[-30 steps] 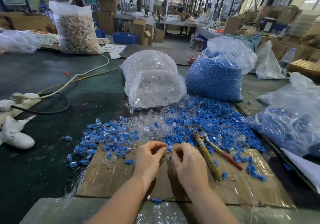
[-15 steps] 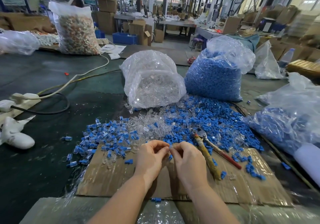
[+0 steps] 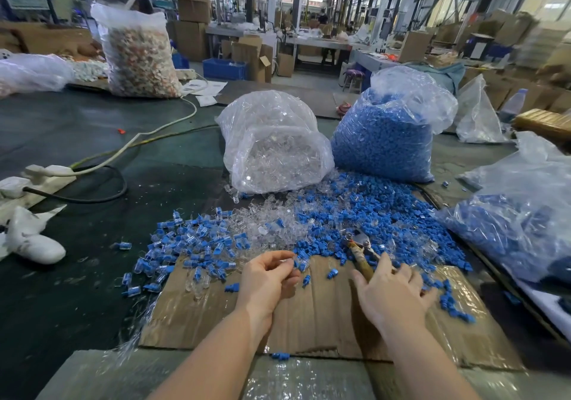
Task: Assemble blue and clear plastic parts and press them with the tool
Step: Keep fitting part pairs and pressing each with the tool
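Fingers of your left hand [image 3: 268,279] pinched a small clear plastic part [image 3: 285,261]; your right hand [image 3: 390,291], fingers spread, lay over the brown-handled pliers [image 3: 361,256] at two o'clock on the cardboard sheet [image 3: 324,313].

Bare cardboard sheet [image 3: 324,322] between the hands gives passage. Loose parts pile [image 3: 355,214] and two bags block far side: clear parts bag [image 3: 275,149], blue parts bag [image 3: 386,140].

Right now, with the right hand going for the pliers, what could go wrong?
1. The left hand pinches the small clear-and-blue plastic part only at the fingertips; it could slip or come apart.
2. The right hand lies over the tape-wrapped handles of the metal pliers, fingers spread; a poor grab could scatter the loose blue plastic pieces off the brown cardboard sheet.
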`<action>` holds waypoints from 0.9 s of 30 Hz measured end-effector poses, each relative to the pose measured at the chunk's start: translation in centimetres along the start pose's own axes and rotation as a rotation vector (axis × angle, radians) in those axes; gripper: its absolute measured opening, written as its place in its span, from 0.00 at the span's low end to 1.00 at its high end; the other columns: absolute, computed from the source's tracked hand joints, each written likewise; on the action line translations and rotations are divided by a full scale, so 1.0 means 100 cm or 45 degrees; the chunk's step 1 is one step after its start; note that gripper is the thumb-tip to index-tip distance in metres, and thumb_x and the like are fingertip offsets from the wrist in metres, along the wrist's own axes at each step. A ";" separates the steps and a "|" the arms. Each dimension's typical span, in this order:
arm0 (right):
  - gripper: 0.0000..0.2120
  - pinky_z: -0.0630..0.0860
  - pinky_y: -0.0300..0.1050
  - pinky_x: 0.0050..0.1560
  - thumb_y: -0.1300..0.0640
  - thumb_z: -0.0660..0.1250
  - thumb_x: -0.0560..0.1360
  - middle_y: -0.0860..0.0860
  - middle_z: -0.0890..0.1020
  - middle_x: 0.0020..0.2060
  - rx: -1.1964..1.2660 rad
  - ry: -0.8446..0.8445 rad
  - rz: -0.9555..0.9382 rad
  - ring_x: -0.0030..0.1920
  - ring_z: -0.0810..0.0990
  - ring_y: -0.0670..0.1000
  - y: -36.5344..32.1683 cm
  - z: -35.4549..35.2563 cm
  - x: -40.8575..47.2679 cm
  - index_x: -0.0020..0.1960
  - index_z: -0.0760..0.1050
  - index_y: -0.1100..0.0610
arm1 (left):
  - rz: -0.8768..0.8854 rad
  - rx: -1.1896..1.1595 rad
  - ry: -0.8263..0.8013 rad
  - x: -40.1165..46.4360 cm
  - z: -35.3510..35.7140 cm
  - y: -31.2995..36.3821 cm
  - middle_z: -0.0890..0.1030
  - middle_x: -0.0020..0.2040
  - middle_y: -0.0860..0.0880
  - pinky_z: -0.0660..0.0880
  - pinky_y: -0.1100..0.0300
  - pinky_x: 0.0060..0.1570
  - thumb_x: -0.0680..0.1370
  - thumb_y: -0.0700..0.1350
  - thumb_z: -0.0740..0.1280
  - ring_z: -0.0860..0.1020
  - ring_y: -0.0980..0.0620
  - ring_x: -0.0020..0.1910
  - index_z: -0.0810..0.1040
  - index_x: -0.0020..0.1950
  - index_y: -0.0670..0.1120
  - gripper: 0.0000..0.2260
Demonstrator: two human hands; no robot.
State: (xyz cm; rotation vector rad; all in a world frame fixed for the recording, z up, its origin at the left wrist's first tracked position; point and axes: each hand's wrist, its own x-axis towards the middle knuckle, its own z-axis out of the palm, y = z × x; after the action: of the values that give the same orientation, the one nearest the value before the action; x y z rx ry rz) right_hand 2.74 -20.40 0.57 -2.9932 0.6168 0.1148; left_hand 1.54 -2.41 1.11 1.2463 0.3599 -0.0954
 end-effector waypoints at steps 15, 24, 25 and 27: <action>0.16 0.69 0.46 0.54 0.42 0.52 0.79 0.54 0.73 0.54 -0.013 0.233 -0.250 0.54 0.71 0.53 -0.002 -0.013 -0.002 0.52 0.65 0.55 | -0.047 0.033 0.033 0.008 0.003 0.002 0.82 0.34 0.46 0.78 0.57 0.33 0.76 0.35 0.66 0.79 0.52 0.30 0.79 0.48 0.43 0.06; 0.12 0.63 0.43 0.34 0.50 0.57 0.78 0.49 0.71 0.33 0.832 -0.513 -0.515 0.33 0.68 0.48 -0.022 -0.038 -0.026 0.39 0.68 0.55 | -0.058 -0.055 0.089 0.023 0.001 0.015 0.82 0.30 0.48 0.78 0.58 0.32 0.76 0.33 0.64 0.80 0.53 0.29 0.79 0.46 0.42 0.06; 0.11 0.64 0.45 0.38 0.50 0.57 0.78 0.50 0.71 0.35 0.876 -0.570 -0.514 0.36 0.69 0.49 -0.023 -0.038 -0.027 0.40 0.69 0.55 | -0.056 -0.051 0.097 0.024 0.000 0.015 0.81 0.28 0.50 0.77 0.58 0.33 0.76 0.34 0.64 0.80 0.54 0.28 0.79 0.46 0.42 0.06; 0.13 0.67 0.49 0.44 0.49 0.58 0.78 0.53 0.73 0.39 0.944 -0.657 -0.505 0.40 0.72 0.52 -0.023 -0.037 -0.028 0.44 0.72 0.59 | -0.052 -0.032 0.127 0.027 -0.002 0.017 0.82 0.29 0.50 0.78 0.57 0.34 0.76 0.34 0.65 0.81 0.54 0.28 0.80 0.46 0.42 0.06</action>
State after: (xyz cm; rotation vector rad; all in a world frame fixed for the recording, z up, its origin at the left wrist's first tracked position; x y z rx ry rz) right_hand 1.26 -17.55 4.67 -2.1732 -0.0136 0.4851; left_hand 4.46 -1.33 1.75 1.2218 0.4717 -0.0642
